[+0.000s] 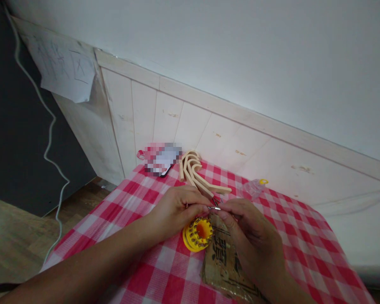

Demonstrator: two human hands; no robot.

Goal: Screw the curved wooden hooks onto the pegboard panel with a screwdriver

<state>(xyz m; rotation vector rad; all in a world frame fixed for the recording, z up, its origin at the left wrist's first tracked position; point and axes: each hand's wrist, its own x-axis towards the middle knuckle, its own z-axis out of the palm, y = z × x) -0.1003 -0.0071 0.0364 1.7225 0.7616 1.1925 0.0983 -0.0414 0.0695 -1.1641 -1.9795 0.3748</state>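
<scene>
My left hand [185, 211] and my right hand [255, 236] meet above the table, thumbs and fingertips pinched together. Between them is a small thin metal piece [215, 208], silvery, gripped at its two ends; its exact kind is too small to make out. Just below my left fingertips a yellow ring-shaped holder [190, 241] with small metal pieces around its rim stands on the cloth. A flat brown package [221, 274] with dark printed characters lies beneath my right hand, partly covered by it. Beyond my fingers rest several pale, curved wooden pieces [193, 173].
A red-and-white checked cloth [114, 236] covers the table, which stands against a white panelled wall [193, 122]. A phone-like object [167, 162], partly blurred, lies at the back left. Towards the back right is a clear plastic bag [252, 188]. A white cable [52, 126] hangs at left.
</scene>
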